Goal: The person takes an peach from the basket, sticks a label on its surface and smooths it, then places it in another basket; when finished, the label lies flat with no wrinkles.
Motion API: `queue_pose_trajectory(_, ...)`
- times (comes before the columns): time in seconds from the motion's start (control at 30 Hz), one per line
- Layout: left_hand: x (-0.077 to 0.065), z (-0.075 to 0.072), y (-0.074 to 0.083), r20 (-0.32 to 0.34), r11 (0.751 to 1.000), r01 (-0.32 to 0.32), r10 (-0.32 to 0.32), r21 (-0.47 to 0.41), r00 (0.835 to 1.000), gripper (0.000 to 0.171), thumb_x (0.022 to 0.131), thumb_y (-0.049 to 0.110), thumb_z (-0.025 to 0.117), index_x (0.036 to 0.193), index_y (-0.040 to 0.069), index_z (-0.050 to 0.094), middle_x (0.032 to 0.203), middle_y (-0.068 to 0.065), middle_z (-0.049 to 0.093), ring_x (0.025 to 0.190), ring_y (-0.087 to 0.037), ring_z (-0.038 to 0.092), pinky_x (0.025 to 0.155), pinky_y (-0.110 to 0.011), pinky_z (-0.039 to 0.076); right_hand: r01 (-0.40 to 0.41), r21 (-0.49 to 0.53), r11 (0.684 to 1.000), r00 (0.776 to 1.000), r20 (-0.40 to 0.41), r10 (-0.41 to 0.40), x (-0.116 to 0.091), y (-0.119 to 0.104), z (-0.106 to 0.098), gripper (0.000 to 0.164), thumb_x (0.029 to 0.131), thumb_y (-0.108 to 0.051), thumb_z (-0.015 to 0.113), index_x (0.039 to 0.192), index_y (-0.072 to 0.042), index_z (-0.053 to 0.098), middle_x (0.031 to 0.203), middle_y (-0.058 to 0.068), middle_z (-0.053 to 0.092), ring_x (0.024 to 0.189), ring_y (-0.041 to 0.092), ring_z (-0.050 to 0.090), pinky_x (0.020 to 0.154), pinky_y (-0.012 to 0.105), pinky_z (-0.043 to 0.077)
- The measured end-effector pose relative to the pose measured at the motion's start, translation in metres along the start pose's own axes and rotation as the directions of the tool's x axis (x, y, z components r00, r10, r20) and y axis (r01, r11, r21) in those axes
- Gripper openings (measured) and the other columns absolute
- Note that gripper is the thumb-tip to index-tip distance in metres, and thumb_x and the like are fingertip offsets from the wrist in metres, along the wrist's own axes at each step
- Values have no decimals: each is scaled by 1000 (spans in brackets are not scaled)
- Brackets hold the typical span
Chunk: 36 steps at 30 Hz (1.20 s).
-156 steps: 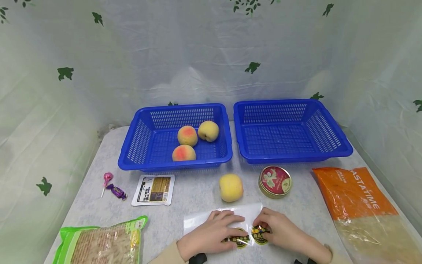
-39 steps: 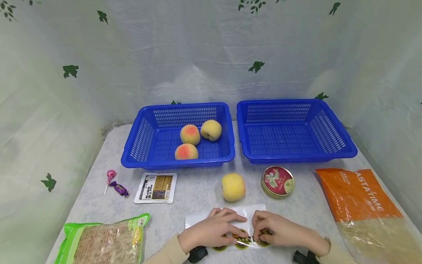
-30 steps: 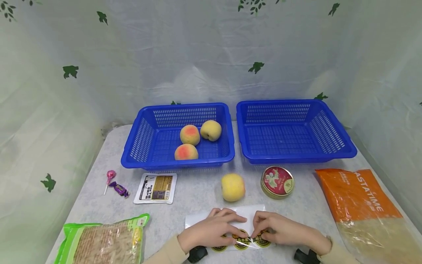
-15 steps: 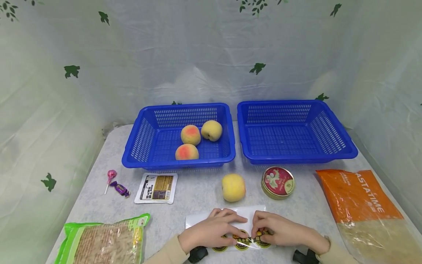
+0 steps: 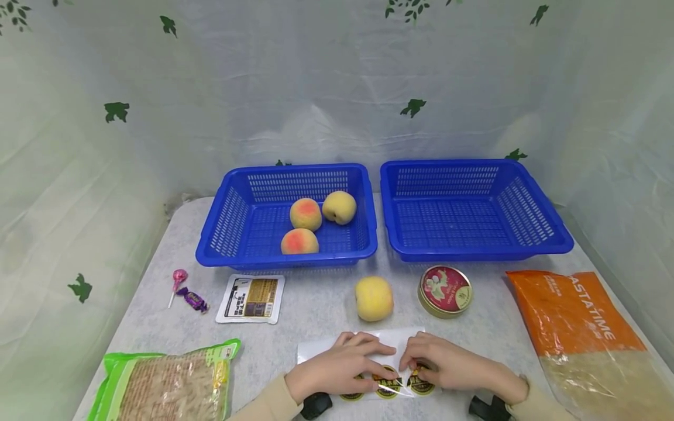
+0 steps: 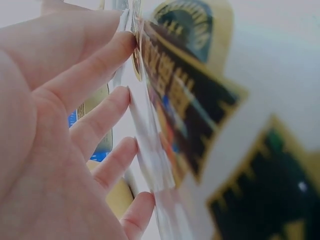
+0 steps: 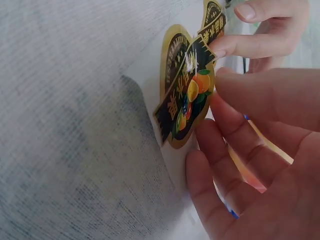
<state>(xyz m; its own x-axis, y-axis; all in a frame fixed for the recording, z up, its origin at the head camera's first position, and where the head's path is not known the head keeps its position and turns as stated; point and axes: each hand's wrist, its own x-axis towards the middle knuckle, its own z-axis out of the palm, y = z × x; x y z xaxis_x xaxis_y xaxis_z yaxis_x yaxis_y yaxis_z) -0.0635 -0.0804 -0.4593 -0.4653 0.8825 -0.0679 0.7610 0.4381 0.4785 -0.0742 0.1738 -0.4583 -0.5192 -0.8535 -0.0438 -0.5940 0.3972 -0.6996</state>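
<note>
A clear-and-white sheet of round black-and-gold fruit stickers (image 5: 388,383) lies at the table's front. My left hand (image 5: 342,365) rests on it with spread fingers, the tips pressing the sheet in the left wrist view. My right hand (image 5: 447,362) is at the sheet's right end; its thumb and fingertips touch the edge of the rightmost sticker (image 7: 187,92), which lies flat. A gap shows between thumb and index finger in the head view. A yellow peach (image 5: 374,299) sits just beyond the sheet. Part of the stickers is hidden under the left hand.
Three peaches are in the left blue basket (image 5: 286,260); another blue basket (image 5: 474,256) stands to its right. Around lie a round red tin (image 5: 445,291), orange bag (image 5: 579,333), green-edged bag (image 5: 171,383), white packet (image 5: 250,299), lollipop (image 5: 179,276) and purple candy (image 5: 193,299).
The right hand's thumb and index finger have parted slightly, showing more of the rightmost sticker. Earlier, the hand pulled at the sheet's end with the sticker partly lifted. The left hand has stayed.
</note>
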Motion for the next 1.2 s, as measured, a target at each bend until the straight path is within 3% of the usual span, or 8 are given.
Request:
queue_pose_trajectory(0.17, 0, 1, 0, -6, 1000, 0, 0, -2, 1000, 33, 93, 34, 47, 125, 38, 51, 139, 13, 32, 126, -16, 27, 92, -40, 27, -23, 7, 1000, 1000, 4, 23, 0, 1, 1, 23, 80, -5, 64, 88, -26, 65, 87, -16, 46, 79, 2, 45, 83, 28, 41)
queue_pose_trajectory(0.23, 0, 1, 0, -7, 1000, 1, -1, -8, 1000, 32, 93, 34, 47, 125, 38, 51, 139, 13, 32, 126, -16, 27, 92, -39, 27, -8, 12, 1000, 1000, -9, 8, 0, 2, 1, 24, 79, -4, 64, 84, -27, 63, 88, -15, 45, 81, 2, 44, 75, 21, 40)
queue_pose_trajectory(0.47, 0, 3, -1, -12, 1000, 1, -2, -20, 1000, 32, 93, 34, 47, 125, 39, 51, 139, 14, 33, 126, -16, 27, 92, -40, 27, 71, -17, 997, 997, -40, -71, 0, 4, 2, 22, 82, -6, 64, 83, -26, 56, 81, -18, 48, 77, 0, 45, 76, 23, 40)
queue_pose_trajectory(0.67, 0, 2, -1, -16, 1000, 1, -2, -25, 1000, 31, 94, 33, 46, 124, 37, 53, 139, 13, 34, 126, -15, 27, 91, -40, 27, 47, 130, 990, 998, -48, -41, 2, 4, 1, 17, 86, -7, 60, 84, -24, 55, 82, -15, 51, 73, -1, 47, 65, 18, 43)
queue_pose_trajectory(0.83, 0, 2, -1, -18, 1000, -1, 0, -15, 1000, 31, 94, 33, 47, 124, 37, 53, 139, 13, 34, 126, -15, 28, 91, -40, 27, 113, 186, 976, 987, -133, -89, 3, 2, -2, 14, 87, -7, 58, 85, -21, 59, 85, -12, 54, 77, 2, 50, 67, 20, 45)
queue_pose_trajectory(1.2, 0, 3, -1, -25, 1000, -2, 2, -6, 1000, 31, 93, 33, 48, 123, 39, 53, 139, 14, 33, 125, -15, 28, 90, -40, 28, 159, 334, 929, 976, -198, -96, 7, -11, -19, 32, 81, 12, 53, 92, -17, 62, 92, -4, 58, 83, 12, 53, 70, 27, 49)
